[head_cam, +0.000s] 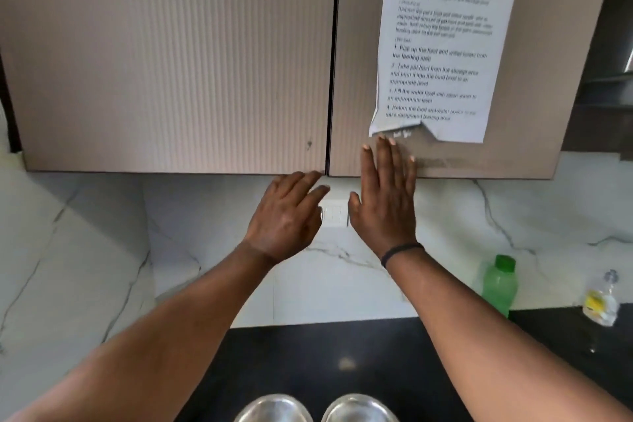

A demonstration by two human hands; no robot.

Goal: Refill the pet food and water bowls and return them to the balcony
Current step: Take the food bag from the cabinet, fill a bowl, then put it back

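Note:
Two shiny steel bowls stand side by side on the black counter at the bottom edge, the left bowl (274, 408) and the right bowl (359, 408), only their far rims showing. Both my arms reach up to the beige wall cabinet. My left hand (286, 216) has its fingers curled at the bottom edge of the left door (171, 62), near the gap between the doors. My right hand (385, 195) lies flat, fingers spread, against the lower part of the right door (356, 44). Both doors look closed. Neither hand holds anything.
A green plastic bottle (499, 284) and a clear bottle with a yellow label (601, 301) stand at the right on the black counter (325, 353). A printed task sheet (442, 41) is stuck on the right door. A white wall switch (334, 214) sits between my hands on the marble backsplash.

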